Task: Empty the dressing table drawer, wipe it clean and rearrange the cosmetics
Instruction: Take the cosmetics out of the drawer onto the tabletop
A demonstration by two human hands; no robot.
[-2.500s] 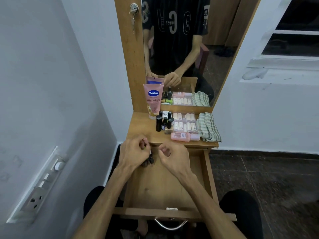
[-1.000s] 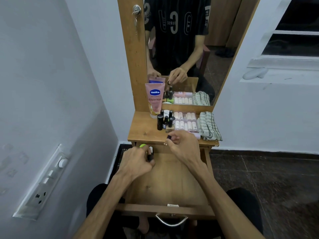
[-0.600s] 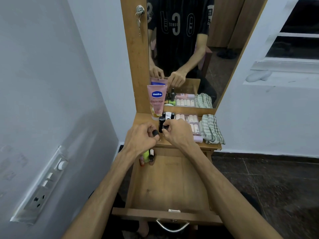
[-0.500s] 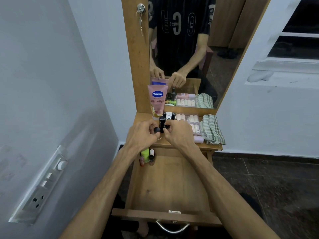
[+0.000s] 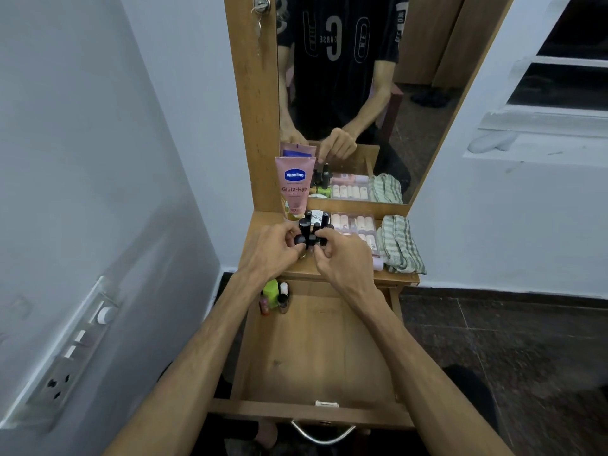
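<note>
Center frame, head view: both hands meet over the front of the dressing table top (image 5: pixel 263 225), at a cluster of small black-capped bottles (image 5: pixel 307 225). Left hand (image 5: pixel 273 250) has thumb and fingers curled, pinching a black-capped bottle (image 5: pixel 300 239) at the cluster's near edge. Right hand (image 5: pixel 342 255) also curled, fingertips on another small dark bottle (image 5: pixel 321 241) just beside the first (grip looks like a pinch, bottle mostly hidden by fingers). Hands nearly touching each other.

Behind the cluster, upper center: pink Vaseline tube (image 5: pixel 294 189) standing upright against the mirror (image 5: pixel 362 93). A small white-lidded jar (image 5: pixel 316 214) sits among the black caps. Right of the bottles: clear pack of pale pink tubes (image 5: pixel 353 223), partly covered by the right hand. Further right, at the table's right edge: folded green-and-white striped cloth (image 5: pixel 398 245).

Lower center: open drawer (image 5: pixel 322 357), pulled out toward the camera, metal handle (image 5: pixel 322 434) at bottom. In its far-left corner, three small items stand together: lime green bottle (image 5: pixel 270 289), a dark bottle with white cap (image 5: pixel 283 296), a small reddish bottle (image 5: pixel 264 304) (partly behind the left forearm). Rest of drawer floor is bare wood.

Left of frame: white wall with switch and socket panel (image 5: pixel 72 353). Right: white wall, window ledge (image 5: pixel 526 143), dark tiled floor (image 5: pixel 493 324).
</note>
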